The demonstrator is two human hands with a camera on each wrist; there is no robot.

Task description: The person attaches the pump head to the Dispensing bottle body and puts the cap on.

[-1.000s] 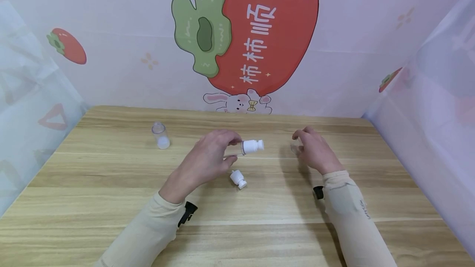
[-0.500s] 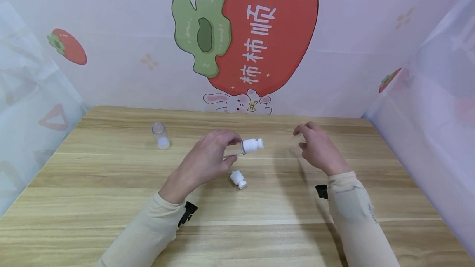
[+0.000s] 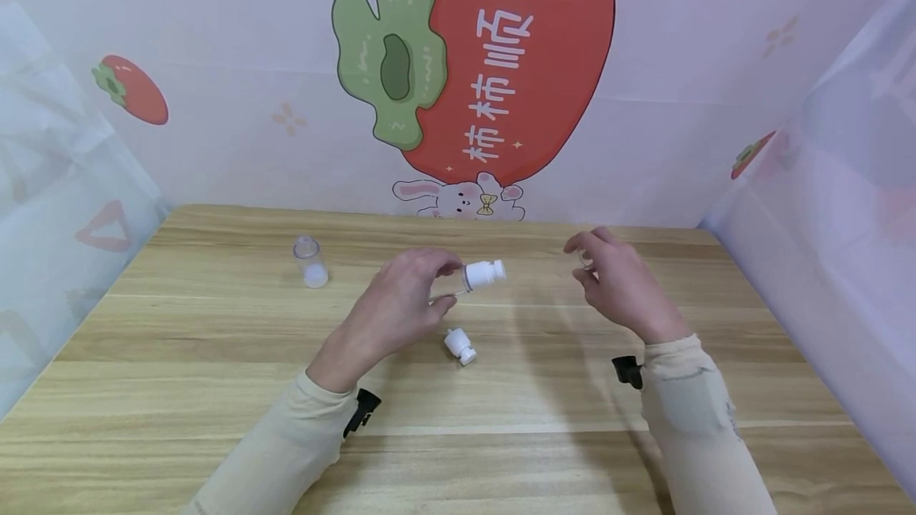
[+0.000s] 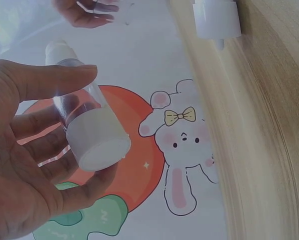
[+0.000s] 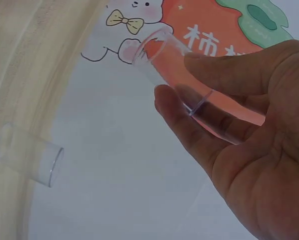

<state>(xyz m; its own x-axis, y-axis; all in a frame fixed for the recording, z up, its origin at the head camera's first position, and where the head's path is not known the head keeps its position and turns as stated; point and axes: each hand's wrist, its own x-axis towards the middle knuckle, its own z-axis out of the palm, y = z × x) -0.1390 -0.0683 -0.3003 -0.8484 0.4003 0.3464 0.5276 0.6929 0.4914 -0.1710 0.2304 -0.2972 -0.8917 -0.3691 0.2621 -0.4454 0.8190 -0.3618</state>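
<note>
My left hand (image 3: 401, 300) holds a small clear bottle topped with a white pump head (image 3: 485, 273), tilted sideways above the table. In the left wrist view the thumb and fingers curl round this bottle (image 4: 97, 140), its white base toward the camera. Between thumb and fingertips of my right hand (image 3: 622, 280) is a clear cap (image 5: 154, 50), its rim pointing away from the palm. A loose white pump head (image 3: 459, 346) lies on the table below the left hand. Another clear cap (image 5: 32, 155) lies on the table in the right wrist view.
A clear bottle (image 3: 311, 262) with a white bottom stands at the back left of the wooden table (image 3: 501, 435). A printed cloth backdrop (image 3: 229, 149) rises behind the table's far edge, with cloth on both sides.
My right hand has risen and shifted slightly right and back with the clear cap. The left hand stays nearly in place, still holding the pump bottle.
</note>
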